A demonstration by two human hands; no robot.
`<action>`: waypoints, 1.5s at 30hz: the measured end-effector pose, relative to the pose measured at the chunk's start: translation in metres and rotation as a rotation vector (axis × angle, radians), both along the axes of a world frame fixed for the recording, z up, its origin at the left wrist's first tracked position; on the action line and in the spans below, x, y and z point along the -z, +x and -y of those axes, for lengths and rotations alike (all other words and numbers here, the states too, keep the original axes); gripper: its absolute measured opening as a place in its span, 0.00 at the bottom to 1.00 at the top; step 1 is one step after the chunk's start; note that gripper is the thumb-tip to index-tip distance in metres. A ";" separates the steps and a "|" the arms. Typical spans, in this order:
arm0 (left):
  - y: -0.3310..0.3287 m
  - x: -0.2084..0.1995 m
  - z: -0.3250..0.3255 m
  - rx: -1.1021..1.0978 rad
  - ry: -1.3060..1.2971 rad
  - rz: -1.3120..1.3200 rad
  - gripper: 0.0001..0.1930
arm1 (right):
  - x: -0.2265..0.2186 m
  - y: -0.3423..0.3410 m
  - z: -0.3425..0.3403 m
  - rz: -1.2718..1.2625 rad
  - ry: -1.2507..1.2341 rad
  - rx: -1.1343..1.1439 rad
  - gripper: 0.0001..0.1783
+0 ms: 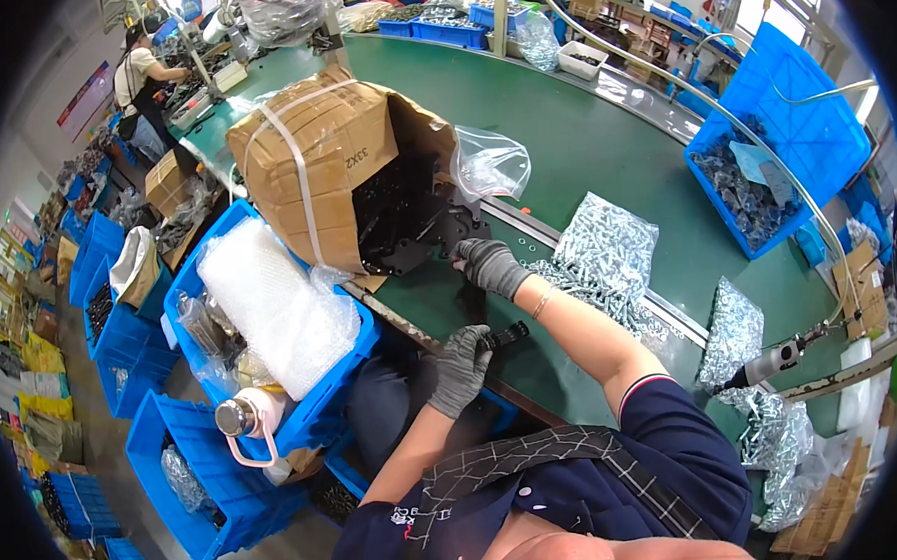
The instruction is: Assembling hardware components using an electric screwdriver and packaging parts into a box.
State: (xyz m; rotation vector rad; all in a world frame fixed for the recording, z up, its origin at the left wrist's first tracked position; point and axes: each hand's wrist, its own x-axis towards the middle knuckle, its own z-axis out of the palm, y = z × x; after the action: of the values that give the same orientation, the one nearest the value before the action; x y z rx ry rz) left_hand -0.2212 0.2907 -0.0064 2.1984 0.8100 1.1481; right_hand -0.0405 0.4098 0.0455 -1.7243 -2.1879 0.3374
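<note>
My left hand [460, 370], in a grey knit glove, is closed around a small black ridged part [506, 335] near the bench's front edge. Beyond it, my right hand [493, 266], gloved alike, has its fingers bent together against the edge of several flat black parts [407, 247]. What its fingertips grip is hidden. Those parts spill from the mouth of a brown cardboard box [313, 146] tipped on its side. Beside my right wrist lie loose silvery bolts [594, 284] and a clear bag full of bolts [612, 241].
A green bench [573, 144] carries a blue bin [744, 167] of wrapped parts, another bolt bag [733, 333] and a power screwdriver [772, 361]. To my left, a blue crate [193, 281] holds bubble wrap [280, 307] and a pink bottle [259, 413]. A person [145, 88] works far left.
</note>
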 end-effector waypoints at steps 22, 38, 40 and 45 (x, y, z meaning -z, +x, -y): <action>0.029 -0.002 -0.023 -0.416 0.280 -0.576 0.30 | -0.066 0.101 0.345 -0.099 0.428 0.584 0.06; 0.163 -0.081 0.152 1.089 -1.643 -0.127 0.32 | -0.094 0.191 0.472 -0.625 1.136 0.984 0.34; 0.175 -0.076 0.154 1.083 -1.627 -0.228 0.23 | -0.094 0.243 0.503 -0.933 0.862 1.007 0.35; 0.190 -0.047 0.152 1.099 -1.889 -0.230 0.17 | -0.052 0.292 0.477 -0.841 0.520 0.840 0.32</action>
State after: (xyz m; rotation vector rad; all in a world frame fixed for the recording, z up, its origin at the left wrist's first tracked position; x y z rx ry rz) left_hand -0.0309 0.1391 0.0410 0.7050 0.2558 -0.4742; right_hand 0.2511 -0.0672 0.0970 -1.5971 -0.7776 0.1841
